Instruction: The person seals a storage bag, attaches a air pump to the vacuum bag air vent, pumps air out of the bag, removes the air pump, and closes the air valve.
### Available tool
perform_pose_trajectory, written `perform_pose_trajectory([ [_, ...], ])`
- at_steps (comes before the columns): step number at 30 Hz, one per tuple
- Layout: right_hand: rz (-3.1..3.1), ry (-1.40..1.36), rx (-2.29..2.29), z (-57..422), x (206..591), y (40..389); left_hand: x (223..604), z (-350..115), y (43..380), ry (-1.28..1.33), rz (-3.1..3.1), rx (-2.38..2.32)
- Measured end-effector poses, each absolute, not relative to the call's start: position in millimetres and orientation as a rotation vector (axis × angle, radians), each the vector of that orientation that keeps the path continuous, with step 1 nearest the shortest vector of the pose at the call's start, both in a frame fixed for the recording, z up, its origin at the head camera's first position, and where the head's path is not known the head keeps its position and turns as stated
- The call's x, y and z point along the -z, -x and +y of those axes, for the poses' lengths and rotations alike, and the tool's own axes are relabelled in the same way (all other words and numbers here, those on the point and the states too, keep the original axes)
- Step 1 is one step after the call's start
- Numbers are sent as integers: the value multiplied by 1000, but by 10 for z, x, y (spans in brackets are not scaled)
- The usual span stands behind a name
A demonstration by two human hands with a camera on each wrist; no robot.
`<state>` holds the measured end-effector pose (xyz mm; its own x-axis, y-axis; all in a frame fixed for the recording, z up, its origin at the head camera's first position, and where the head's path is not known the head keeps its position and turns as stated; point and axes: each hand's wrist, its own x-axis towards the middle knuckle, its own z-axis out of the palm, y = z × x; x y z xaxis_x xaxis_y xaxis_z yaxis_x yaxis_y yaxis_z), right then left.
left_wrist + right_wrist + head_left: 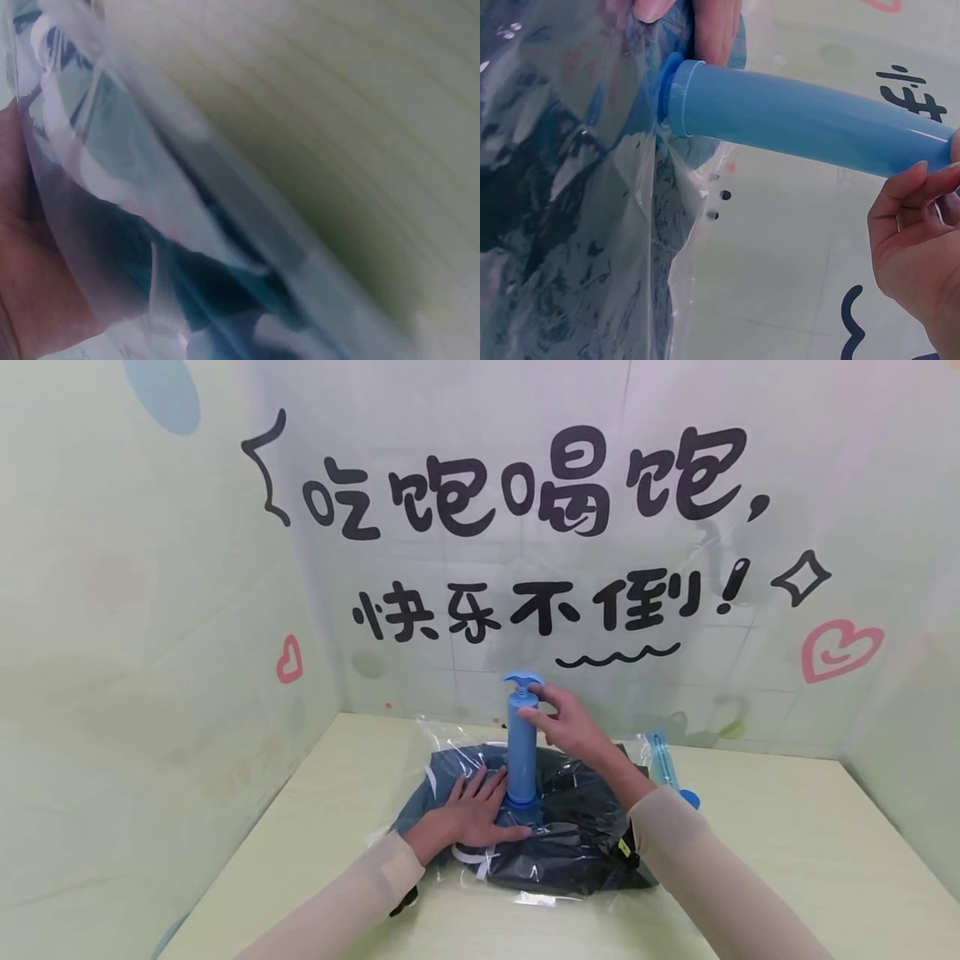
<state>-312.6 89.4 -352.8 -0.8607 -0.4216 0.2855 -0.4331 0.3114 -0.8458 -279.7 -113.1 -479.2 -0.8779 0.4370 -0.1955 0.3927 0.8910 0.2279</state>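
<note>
A clear plastic vacuum storage bag (585, 864) with dark and blue-grey clothing inside lies on the table. On it, a blue hand pump (522, 752) stands upright, its base at the bag's valve. My left hand (476, 818) rests on the bag with fingers spread, thumb and fingers on either side of the pump's base. My right hand (573, 727) holds the pump's upper end between thumb and fingers, just under the T-shaped handle (522, 679). In the right wrist view, curled fingers (907, 187) meet the barrel's top end. The left wrist view shows the bag's wrinkled edge beside the palm.
A blue strip (662, 764) and a round blue cap (690, 799) lie at the bag's right edge. Behind the pale wooden table (795, 852) stands a wall (465, 410) with black lettering; side walls flank it. Something small and black shows by the left sleeve.
</note>
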Motion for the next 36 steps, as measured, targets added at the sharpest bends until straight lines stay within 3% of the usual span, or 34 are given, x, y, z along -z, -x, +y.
perform_pose_trajectory([
  [29, -2445, -820, -1676, 929, 3606, 3091, 4472, -1145, 2770, -643, 2694, -337],
  [36, -2446, -836, -1669, 994, 3600, 3107, 4176, -1133, 2930, -733, 2574, -982],
])
